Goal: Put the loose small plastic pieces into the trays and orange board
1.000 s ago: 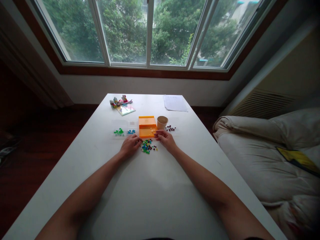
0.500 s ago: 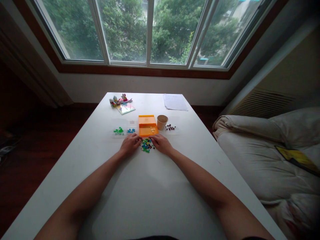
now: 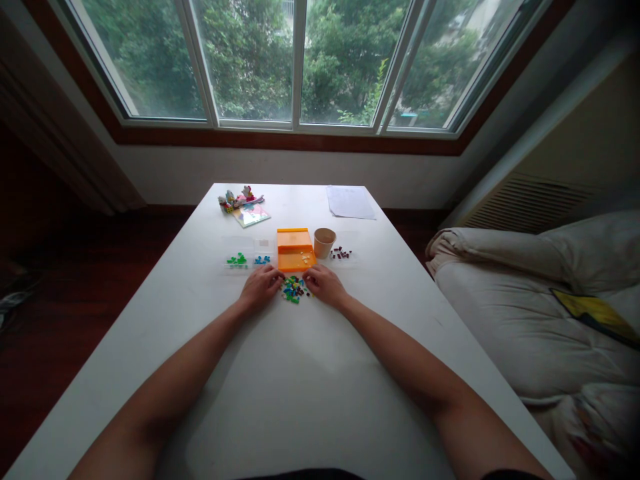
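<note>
A mixed pile of small toy bricks (image 3: 293, 289) in green, blue, yellow and dark colours lies on the white table between my hands. At the pile's left edge is my left hand (image 3: 261, 285), its fingers curled and their tips pressed together. My right hand (image 3: 324, 284) rests at the right edge with fingers bent inward. Anything in either set of fingertips is too small to make out. Just beyond the hands stands an open orange box (image 3: 295, 259) with a few pale pieces inside. Clear trays hold green bricks (image 3: 237, 259), blue bricks (image 3: 263, 260) and dark brown bricks (image 3: 341, 253).
A paper cup (image 3: 325, 243) stands right of the orange box. Brick figures (image 3: 231, 200) and a colourful booklet (image 3: 253, 215) sit at the far left of the table (image 3: 300, 373), paper sheets (image 3: 351, 203) at the far right. A sofa (image 3: 500, 313) flanks the right side.
My right hand's fingers have drawn back slightly to the right, away from the orange box's front edge, and bent more. My left hand stays nearly still.
</note>
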